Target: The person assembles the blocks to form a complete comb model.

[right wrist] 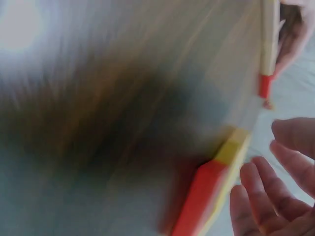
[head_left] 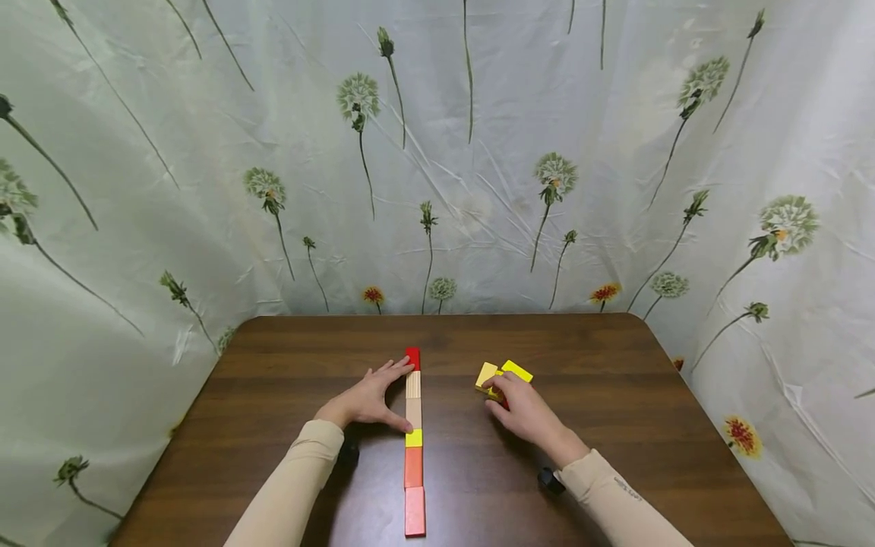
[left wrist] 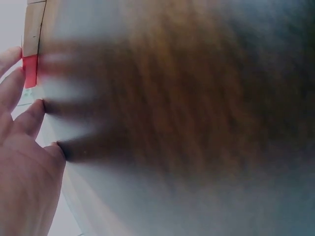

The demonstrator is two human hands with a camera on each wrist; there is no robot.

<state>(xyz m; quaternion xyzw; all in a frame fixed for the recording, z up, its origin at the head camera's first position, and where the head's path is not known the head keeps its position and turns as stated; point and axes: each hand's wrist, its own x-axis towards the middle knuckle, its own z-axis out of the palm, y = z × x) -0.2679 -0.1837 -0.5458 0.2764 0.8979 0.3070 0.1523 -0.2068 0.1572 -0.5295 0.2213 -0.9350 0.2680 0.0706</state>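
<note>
A straight row of wooden blocks runs toward the near side of the table. From far to near come a red block (head_left: pixel 413 357), plain wood blocks (head_left: pixel 413 386), a yellow block (head_left: pixel 414 438), an orange block (head_left: pixel 413 466) and a pinkish-red block (head_left: pixel 415 513). My left hand (head_left: pixel 365 399) spreads along the row, fingertips at the red end and thumb by the yellow block. Over a small cluster on the right hovers my right hand (head_left: pixel 528 410), fingers slightly bent. Under it lie a pale block (head_left: pixel 484 374), a bright yellow block (head_left: pixel 519 370) and a red block (right wrist: pixel 199 201), partly hidden.
The dark brown wooden table (head_left: pixel 294 349) has rounded far corners. Behind and on both sides hangs a pale curtain (head_left: pixel 472 213) printed with dandelions. Dark wrist devices (head_left: pixel 551 481) sit under both wrists.
</note>
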